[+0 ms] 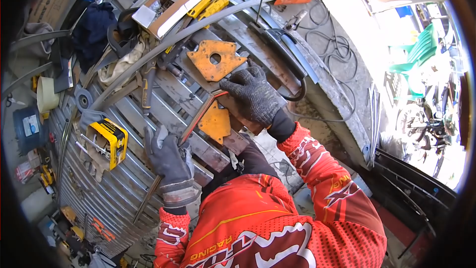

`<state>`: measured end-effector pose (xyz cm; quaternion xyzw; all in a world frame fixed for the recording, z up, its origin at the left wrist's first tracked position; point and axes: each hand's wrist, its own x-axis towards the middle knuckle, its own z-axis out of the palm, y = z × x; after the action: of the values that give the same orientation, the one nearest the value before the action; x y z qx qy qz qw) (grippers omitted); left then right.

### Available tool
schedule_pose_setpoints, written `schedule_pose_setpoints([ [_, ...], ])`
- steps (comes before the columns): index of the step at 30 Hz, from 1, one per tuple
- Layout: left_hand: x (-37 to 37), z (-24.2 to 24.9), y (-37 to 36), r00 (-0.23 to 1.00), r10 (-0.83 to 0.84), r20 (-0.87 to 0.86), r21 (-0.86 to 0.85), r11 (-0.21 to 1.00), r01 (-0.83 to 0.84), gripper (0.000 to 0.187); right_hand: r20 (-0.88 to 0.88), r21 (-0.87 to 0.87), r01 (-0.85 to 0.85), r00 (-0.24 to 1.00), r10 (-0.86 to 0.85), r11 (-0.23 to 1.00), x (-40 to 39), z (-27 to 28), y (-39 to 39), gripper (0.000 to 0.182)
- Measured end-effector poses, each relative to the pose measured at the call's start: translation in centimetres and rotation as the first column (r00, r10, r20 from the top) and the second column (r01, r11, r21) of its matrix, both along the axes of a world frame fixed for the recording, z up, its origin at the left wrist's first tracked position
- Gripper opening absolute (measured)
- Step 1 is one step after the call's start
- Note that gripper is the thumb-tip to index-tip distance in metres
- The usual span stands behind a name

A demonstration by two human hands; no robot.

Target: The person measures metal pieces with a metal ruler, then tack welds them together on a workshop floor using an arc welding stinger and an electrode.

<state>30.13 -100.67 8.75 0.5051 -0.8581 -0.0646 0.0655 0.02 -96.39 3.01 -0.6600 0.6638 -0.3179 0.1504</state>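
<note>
My left hand (171,159), in a grey glove, is beside the lower end of a narrow bent metal strip (198,115) with a reddish edge. Its fingers look stretched out, and whether the thumb touches the strip is hidden. My right hand (255,94), in a dark knitted glove, has its fingers curled at the strip's upper, bent end. An orange magnetic welding square (215,121) sits against the inner side of the bend. A larger orange magnetic welding square (210,62), with a round hole, lies just beyond my right fingertips.
A long curved metal bar (183,32) arches over the slatted metal bench (144,196). Left of my hands stand a yellow box (117,145) and a grinding disc (84,99). An open cardboard box (168,12) is at the back. Cables (337,44) trail on the right, near a green chair (421,47).
</note>
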Motion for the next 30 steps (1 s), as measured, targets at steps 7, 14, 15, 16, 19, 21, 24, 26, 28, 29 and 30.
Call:
schedule_pose_setpoints([
  [7,-0.2,0.0,0.0,0.999,-0.003,0.038,-0.023,1.000,0.004,0.041,-0.038,-0.032,0.008,0.999,-0.009,0.999,0.1,0.6,0.0,0.046],
  [14,1.0,-1.3,-0.3,1.000,0.000,0.027,-0.007,1.000,0.000,0.044,0.021,-0.012,0.023,1.000,-0.023,1.000,0.2,0.4,-0.2,0.047],
  [15,0.9,-0.8,-0.3,1.000,0.005,0.011,0.028,1.000,-0.006,0.046,-0.003,-0.054,0.016,1.000,-0.016,0.998,0.1,0.3,-0.2,0.044],
  [16,0.9,0.0,-0.2,1.000,0.012,0.011,0.022,1.000,-0.012,0.046,-0.027,-0.099,0.009,1.000,-0.012,0.995,0.0,0.3,-0.3,0.042],
  [19,1.5,2.7,0.2,0.997,-0.047,-0.057,0.033,0.998,0.049,0.051,0.000,-0.042,0.010,1.000,-0.010,0.999,0.0,0.5,-0.2,0.041],
  [21,2.8,3.5,0.9,0.994,-0.063,-0.090,0.006,0.998,0.064,0.060,-0.007,-0.055,0.017,1.000,-0.018,0.998,0.0,0.7,-0.1,0.041],
  [24,3.6,2.8,1.3,0.999,-0.038,-0.034,-0.014,0.999,0.037,0.054,-0.020,-0.086,0.024,0.999,-0.026,0.996,-0.1,0.9,-0.1,0.041],
  [26,4.1,1.5,1.5,1.000,-0.023,-0.017,-0.026,0.999,0.023,0.052,-0.019,-0.107,0.023,1.000,-0.025,0.994,0.0,0.8,-0.1,0.042],
  [28,4.1,0.6,1.5,0.997,-0.028,-0.073,-0.078,0.997,0.022,0.042,-0.016,-0.092,0.025,1.000,-0.027,0.995,0.0,0.6,0.0,0.041],
  [29,4.2,-0.6,1.4,0.997,-0.032,-0.075,-0.077,0.997,0.026,0.042,-0.018,-0.091,0.029,0.999,-0.031,0.995,0.0,0.4,0.0,0.041],
  [30,4.6,-2.0,1.2,0.991,0.010,-0.136,-0.067,0.998,-0.019,0.037,-0.014,-0.081,0.036,0.999,-0.037,0.996,0.0,0.2,0.1,0.040],
])
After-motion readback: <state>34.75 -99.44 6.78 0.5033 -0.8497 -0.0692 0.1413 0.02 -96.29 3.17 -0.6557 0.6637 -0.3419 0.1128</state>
